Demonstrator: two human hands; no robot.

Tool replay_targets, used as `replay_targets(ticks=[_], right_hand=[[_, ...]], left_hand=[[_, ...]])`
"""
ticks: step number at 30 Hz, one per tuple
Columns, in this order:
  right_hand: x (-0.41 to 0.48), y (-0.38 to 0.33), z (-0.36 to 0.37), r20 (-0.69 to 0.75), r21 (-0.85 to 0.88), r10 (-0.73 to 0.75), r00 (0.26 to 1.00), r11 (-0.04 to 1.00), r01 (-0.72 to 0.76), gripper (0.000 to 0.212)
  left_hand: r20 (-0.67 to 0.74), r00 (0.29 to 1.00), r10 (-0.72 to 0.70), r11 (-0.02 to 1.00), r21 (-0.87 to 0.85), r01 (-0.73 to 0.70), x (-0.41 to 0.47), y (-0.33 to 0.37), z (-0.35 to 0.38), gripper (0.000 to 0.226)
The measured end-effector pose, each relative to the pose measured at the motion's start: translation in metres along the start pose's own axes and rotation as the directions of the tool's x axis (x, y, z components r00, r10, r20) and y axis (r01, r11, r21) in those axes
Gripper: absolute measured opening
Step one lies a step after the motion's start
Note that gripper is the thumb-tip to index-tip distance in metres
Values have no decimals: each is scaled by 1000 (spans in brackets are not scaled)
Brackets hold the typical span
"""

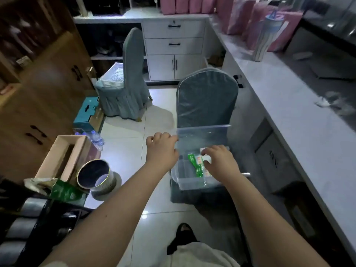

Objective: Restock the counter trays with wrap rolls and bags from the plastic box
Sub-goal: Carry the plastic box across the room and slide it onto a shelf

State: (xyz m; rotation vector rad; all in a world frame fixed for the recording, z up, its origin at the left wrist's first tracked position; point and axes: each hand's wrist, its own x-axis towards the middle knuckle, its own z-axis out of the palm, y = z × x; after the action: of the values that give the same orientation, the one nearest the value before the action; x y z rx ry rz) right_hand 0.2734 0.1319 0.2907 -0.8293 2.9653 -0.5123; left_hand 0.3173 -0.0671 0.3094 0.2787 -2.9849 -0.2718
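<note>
A clear plastic box (pixel 192 183) rests on the seat of a grey-covered chair (pixel 207 101), its lid (pixel 202 132) raised upright. My left hand (pixel 160 151) grips the lid's left corner. My right hand (pixel 220 160) reaches down into the box, fingers closed on a white and green packet (pixel 198 163) of bags or wrap. What else lies in the box is hidden under my hand.
A long white counter (pixel 289 105) runs along the right, with pink bags (pixel 256 20) and a striped cup (pixel 266 37) at its far end. A second covered chair (pixel 127 78) stands ahead. Cardboard boxes (pixel 63 157), a metal tin (pixel 96 175) and wooden cabinets crowd the left.
</note>
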Motion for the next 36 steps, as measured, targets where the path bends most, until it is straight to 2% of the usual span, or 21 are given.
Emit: replay_targets(ticks=[5, 11, 14, 17, 19, 22, 25, 30, 34, 36], right_hand=[[97, 39, -41, -144, 50, 92, 985, 995, -85, 28], [138, 76, -32, -128, 116, 145, 981, 985, -130, 26], [140, 100, -14, -132, 152, 271, 954, 956, -250, 25], [148, 116, 4, -141, 141, 419, 897, 906, -400, 23], [159, 118, 17, -152, 150, 513, 845, 857, -493, 24], [176, 105, 38, -174, 202, 648, 742, 761, -617, 26], [183, 87, 59, -164, 278, 760, 629, 648, -709, 27], [163, 55, 95, -100, 439, 926, 363, 368, -820, 34], [143, 35, 125, -14, 535, 970, 244, 214, -817, 36], [138, 26, 142, 47, 620, 983, 176, 109, -777, 41]], left_hand=[[-50, 996, 76, 997, -19, -77, 115, 14, -1, 36], [102, 965, 240, 970, -69, -234, 203, 38, 47, 40], [183, 927, 327, 944, -112, -311, 254, 43, 73, 41], [205, 886, 417, 907, -162, -389, 310, 52, 95, 39], [221, 829, 514, 856, -201, -477, 342, 63, 110, 38], [277, 684, 675, 738, -235, -633, 368, 76, 126, 38], [322, 555, 767, 635, -247, -732, 383, 73, 138, 37], [442, 466, 766, 621, -321, -715, 389, 47, 159, 38], [562, 381, 735, 631, -358, -688, 371, 27, 180, 38], [603, 361, 712, 665, -413, -622, 365, 17, 192, 41]])
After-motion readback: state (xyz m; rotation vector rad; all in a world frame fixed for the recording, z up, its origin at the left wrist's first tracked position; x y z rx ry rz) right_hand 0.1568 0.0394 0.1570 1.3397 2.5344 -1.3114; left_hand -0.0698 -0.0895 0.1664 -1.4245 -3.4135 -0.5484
